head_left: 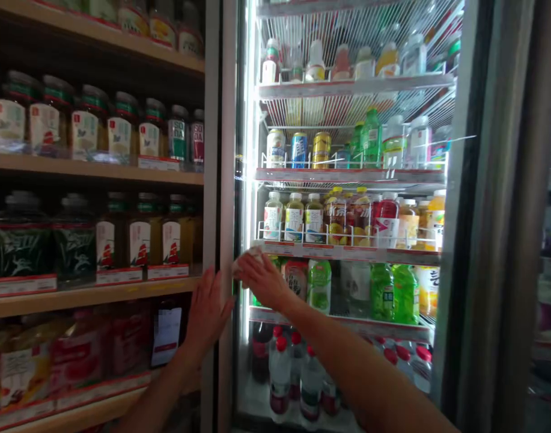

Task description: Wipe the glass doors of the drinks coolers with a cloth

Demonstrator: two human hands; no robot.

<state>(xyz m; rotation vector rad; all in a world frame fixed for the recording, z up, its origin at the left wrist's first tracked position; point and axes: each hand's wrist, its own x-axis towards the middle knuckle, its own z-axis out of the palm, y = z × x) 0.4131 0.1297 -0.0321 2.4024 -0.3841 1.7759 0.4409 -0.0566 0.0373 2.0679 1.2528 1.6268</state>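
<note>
My right hand (264, 278) reaches across to the left edge of the lit drinks fridge. Under its fingers is a crumpled pale cloth (256, 250), pressed against the glass door beside the bright light strip. Much of the cloth is hidden by the hand. My left hand (208, 313) lies flat, fingers stretched, on the metal frame (213, 180) between the wooden shelves and the fridge. It holds nothing. Just left of it, a phone (166, 334) with a lit screen leans upright on a low shelf.
Behind the glass, wire shelves hold cans and bottles, among them green bottles (405, 294) and red-capped bottles (280, 373) at the bottom. On the left, wooden shelves (99, 294) carry dark tea bottles (86, 123). A thick metal door frame (496, 210) stands at right.
</note>
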